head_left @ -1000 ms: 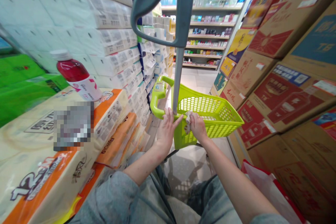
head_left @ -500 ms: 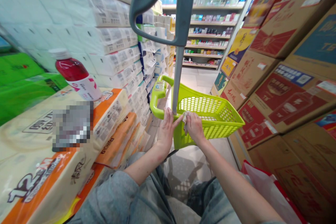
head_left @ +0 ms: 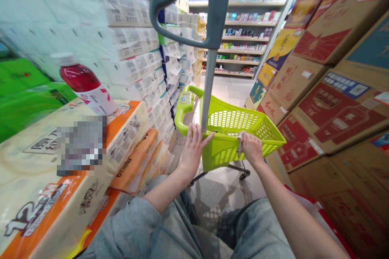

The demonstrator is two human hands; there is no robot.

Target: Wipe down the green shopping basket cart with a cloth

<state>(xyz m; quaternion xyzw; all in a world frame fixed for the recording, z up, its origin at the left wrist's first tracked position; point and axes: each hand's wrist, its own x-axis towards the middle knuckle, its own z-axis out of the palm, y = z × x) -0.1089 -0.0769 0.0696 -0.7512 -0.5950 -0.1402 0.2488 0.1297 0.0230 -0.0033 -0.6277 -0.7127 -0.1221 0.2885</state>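
A lime-green shopping basket cart (head_left: 220,158) stands in front of my knees, with a grey pole (head_left: 209,89) rising from its near left end to a dark grey handle (head_left: 221,8). My left hand (head_left: 193,145) rests on the cart's rim beside the pole, fingers spread. On the near long rim, my right hand (head_left: 251,148) is closed around a crumpled, whitish-grey cloth (head_left: 240,142), pressing it against the rim. Part of the cloth is hidden by the fingers. Below the basket, a black caster (head_left: 244,175) shows.
To the left, a red drink bottle (head_left: 83,83) and a blurred-out dark object (head_left: 82,145) sit on a tissue pack (head_left: 39,162). White tissue packs (head_left: 127,44) are stacked behind. Cardboard cartons (head_left: 337,105) line the right side. Stocked shelves (head_left: 243,26) stand at the far end.
My right hand has slid rightward along the near rim with the cloth, away from my left hand. My left hand has stayed by the pole.
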